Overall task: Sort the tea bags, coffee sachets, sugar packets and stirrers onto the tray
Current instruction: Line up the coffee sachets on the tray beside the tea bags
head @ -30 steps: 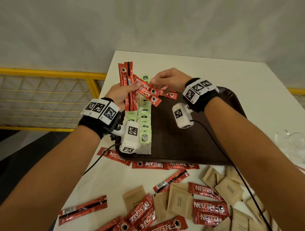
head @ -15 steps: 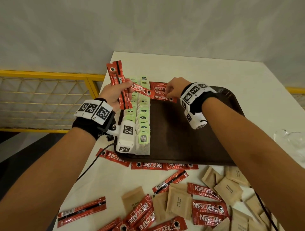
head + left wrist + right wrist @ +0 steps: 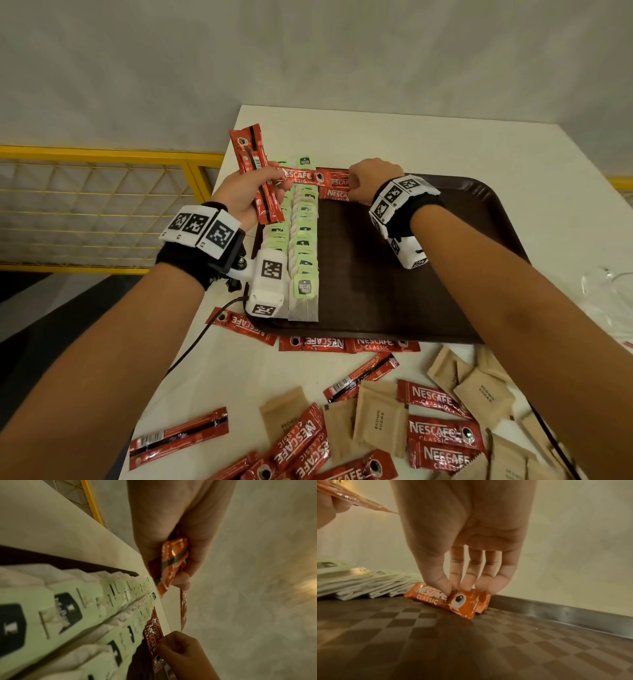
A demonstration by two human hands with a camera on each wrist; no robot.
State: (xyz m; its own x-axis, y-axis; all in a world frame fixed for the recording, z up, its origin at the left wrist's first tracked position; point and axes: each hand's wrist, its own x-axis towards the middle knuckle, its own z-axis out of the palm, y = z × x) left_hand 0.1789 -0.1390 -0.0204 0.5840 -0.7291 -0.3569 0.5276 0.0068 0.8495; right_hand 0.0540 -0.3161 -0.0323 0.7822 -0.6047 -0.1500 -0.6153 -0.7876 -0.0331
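A dark brown tray (image 3: pixel 376 291) lies on the white table, with two rows of green-tagged tea bags (image 3: pixel 303 240) along its left side. My left hand (image 3: pixel 246 192) hovers over the tray's far left corner and grips a bundle of red coffee sachets (image 3: pixel 255 171); one sachet (image 3: pixel 298 174) sticks out sideways to the right. My right hand (image 3: pixel 370 178) is at the tray's far edge. Its thumb and fingertips (image 3: pixel 447 586) pinch the coffee sachets (image 3: pixel 436 599) lying on the tray floor (image 3: pixel 471 642), next to the tea bags (image 3: pixel 359 585).
Loose red coffee sachets (image 3: pixel 442 431) and brown sugar packets (image 3: pixel 376 421) are scattered on the table in front of the tray. A clear glass (image 3: pixel 609 291) stands at the right. A yellow railing (image 3: pixel 102 205) runs beyond the table's left edge.
My right hand left the bundle in my left hand and came down to the tray's far edge, where coffee sachets now lie. The left hand's bundle tilted and shifted slightly.
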